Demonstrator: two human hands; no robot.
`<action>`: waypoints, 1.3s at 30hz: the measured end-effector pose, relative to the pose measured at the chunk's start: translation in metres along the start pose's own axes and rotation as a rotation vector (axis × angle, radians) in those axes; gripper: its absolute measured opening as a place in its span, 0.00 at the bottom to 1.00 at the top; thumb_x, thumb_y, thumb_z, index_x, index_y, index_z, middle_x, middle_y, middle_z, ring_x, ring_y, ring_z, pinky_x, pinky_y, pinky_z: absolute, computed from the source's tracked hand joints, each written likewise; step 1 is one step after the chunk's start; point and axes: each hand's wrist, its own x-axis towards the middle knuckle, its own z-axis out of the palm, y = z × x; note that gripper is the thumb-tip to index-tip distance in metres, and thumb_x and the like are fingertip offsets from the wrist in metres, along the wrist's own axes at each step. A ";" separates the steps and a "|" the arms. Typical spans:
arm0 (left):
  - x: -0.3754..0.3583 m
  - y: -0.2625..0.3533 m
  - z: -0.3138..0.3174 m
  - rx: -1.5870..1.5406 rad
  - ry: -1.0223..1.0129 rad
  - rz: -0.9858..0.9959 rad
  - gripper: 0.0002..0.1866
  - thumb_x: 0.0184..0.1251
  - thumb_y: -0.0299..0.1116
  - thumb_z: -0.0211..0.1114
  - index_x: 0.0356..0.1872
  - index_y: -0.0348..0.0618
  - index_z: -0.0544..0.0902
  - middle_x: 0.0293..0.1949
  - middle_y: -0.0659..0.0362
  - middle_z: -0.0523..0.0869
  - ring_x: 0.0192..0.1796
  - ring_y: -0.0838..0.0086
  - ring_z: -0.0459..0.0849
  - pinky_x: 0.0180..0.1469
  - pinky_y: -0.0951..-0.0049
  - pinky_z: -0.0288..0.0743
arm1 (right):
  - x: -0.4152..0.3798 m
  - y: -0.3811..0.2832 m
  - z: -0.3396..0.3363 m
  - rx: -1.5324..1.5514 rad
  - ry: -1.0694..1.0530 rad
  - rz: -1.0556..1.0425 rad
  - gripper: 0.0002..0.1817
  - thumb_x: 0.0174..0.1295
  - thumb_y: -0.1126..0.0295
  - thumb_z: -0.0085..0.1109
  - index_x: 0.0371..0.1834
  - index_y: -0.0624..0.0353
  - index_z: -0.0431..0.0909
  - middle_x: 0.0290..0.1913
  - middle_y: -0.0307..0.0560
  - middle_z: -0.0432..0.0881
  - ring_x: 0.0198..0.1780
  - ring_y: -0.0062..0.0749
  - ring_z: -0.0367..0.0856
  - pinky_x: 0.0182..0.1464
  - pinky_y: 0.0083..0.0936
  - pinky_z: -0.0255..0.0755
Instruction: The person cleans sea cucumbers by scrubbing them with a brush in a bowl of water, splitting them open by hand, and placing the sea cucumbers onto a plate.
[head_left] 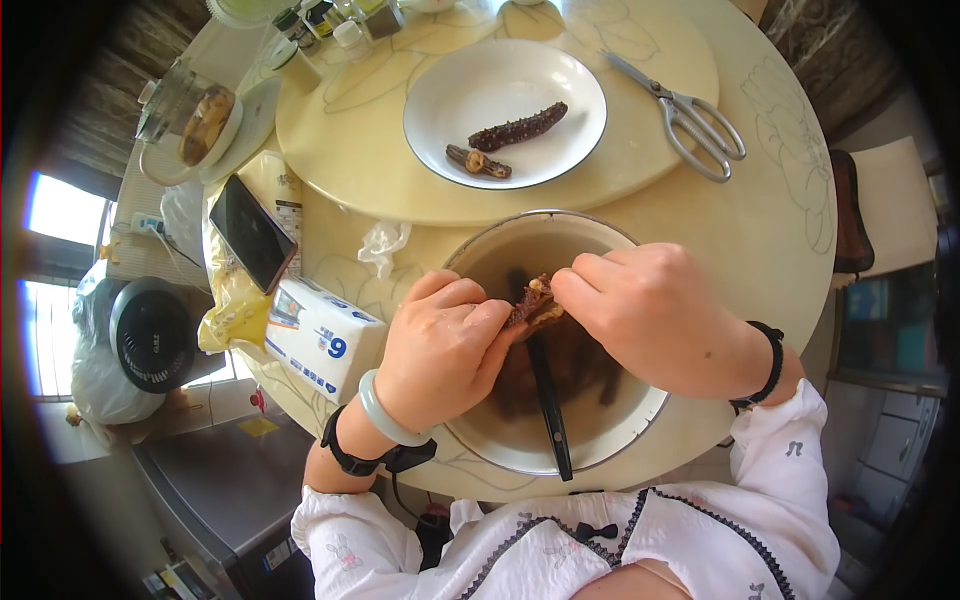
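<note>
Over a white basin (655, 405) of murky water, both my hands hold one opened sea cucumber (530, 300), dark outside with yellowish flesh showing. My left hand (440, 340) is closed around its near end. The fingertips of my right hand (640, 310) pinch its other end. A black-handled utensil (548, 405) leans in the basin below my hands, its handle over the near rim; its head is hidden. Dark shapes lie under the water, too blurred to tell apart. Behind the basin, a white plate (430, 110) bears a whole dark sea cucumber (518, 128) and a smaller brownish piece (479, 162).
Grey-handled scissors (680, 115) lie open at the right of the raised round turntable (340, 150). To the left are a phone (252, 232), a tissue pack (322, 335) and a glass pot (195, 125). A crumpled plastic scrap (383, 247) lies beside the basin. Jars stand at the back.
</note>
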 end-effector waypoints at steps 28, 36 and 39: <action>0.000 0.002 -0.004 -0.193 0.063 -0.102 0.12 0.67 0.20 0.67 0.48 0.39 0.75 0.31 0.58 0.86 0.35 0.59 0.84 0.48 0.63 0.71 | 0.006 0.008 0.024 0.106 -0.200 0.076 0.06 0.63 0.71 0.63 0.34 0.58 0.74 0.28 0.45 0.82 0.32 0.44 0.86 0.33 0.36 0.78; -0.006 -0.003 -0.003 -0.327 0.096 -0.168 0.12 0.68 0.17 0.64 0.50 0.36 0.74 0.33 0.56 0.87 0.39 0.55 0.82 0.49 0.61 0.71 | 0.005 0.016 0.001 0.309 -0.127 0.101 0.06 0.64 0.72 0.61 0.36 0.59 0.74 0.28 0.49 0.83 0.32 0.48 0.85 0.33 0.37 0.77; -0.005 -0.002 -0.003 -0.314 0.102 -0.166 0.12 0.68 0.17 0.64 0.49 0.37 0.74 0.33 0.56 0.87 0.40 0.55 0.82 0.49 0.61 0.71 | 0.003 0.015 -0.012 0.351 -0.104 0.075 0.08 0.68 0.69 0.62 0.36 0.60 0.73 0.27 0.49 0.82 0.31 0.49 0.84 0.32 0.38 0.75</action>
